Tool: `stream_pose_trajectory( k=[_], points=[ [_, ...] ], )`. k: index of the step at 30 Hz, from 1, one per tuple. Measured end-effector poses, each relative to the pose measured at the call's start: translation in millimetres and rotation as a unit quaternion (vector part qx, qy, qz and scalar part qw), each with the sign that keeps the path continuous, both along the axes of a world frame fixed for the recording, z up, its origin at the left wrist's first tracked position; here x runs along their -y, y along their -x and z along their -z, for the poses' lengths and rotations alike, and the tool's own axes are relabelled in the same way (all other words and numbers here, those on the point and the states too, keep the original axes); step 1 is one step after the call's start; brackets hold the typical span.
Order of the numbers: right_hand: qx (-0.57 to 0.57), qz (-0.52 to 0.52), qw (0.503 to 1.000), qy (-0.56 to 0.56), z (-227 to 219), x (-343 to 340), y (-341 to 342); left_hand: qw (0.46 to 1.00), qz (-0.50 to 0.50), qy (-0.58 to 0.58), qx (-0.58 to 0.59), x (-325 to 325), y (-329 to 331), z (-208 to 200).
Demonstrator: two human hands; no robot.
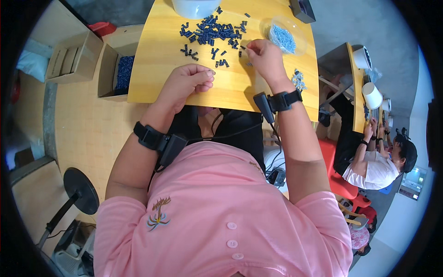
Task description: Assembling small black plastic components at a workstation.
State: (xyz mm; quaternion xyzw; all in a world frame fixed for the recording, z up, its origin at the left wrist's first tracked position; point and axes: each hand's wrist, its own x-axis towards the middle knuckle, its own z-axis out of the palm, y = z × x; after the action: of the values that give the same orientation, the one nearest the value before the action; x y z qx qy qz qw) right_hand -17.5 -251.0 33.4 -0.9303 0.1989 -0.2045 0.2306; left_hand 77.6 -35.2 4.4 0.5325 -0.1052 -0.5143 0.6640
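Over the near part of the yellow table (152, 64), my left hand (184, 84) is closed, thumb and forefinger pinched together; whatever sits between them is too small to name. My right hand (266, 57) is farther right and a little farther out, its fingertips pinched beside a few loose black pieces. What those fingertips grip, if anything, is hidden. Beyond both hands lies a heap of small black tube-like plastic pieces (214, 32), with several strays around it. A clear round tub (301, 40) of small bluish-silver parts (282, 39) stands just past my right hand.
Small silvery parts (299, 79) lie by the right edge. A white container (196, 8) and a dark box (302, 10) stand at the far side. Left of the table, a cardboard box (107, 69) holds dark pieces. At right, a person (376, 164) works at another table.
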Motion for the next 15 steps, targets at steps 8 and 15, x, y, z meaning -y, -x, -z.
stream_pose_trajectory(
  k=[8,15],
  points=[
    [-0.129,0.039,0.991,0.015,9.4,6.5,-19.6,0.998,0.015,0.051,-0.024,-5.9,-4.7,5.9],
    [-0.131,0.027,0.989,0.056,11.7,7.7,-20.8,0.999,0.007,0.043,-0.025,-5.5,-2.5,4.8]
  ],
)
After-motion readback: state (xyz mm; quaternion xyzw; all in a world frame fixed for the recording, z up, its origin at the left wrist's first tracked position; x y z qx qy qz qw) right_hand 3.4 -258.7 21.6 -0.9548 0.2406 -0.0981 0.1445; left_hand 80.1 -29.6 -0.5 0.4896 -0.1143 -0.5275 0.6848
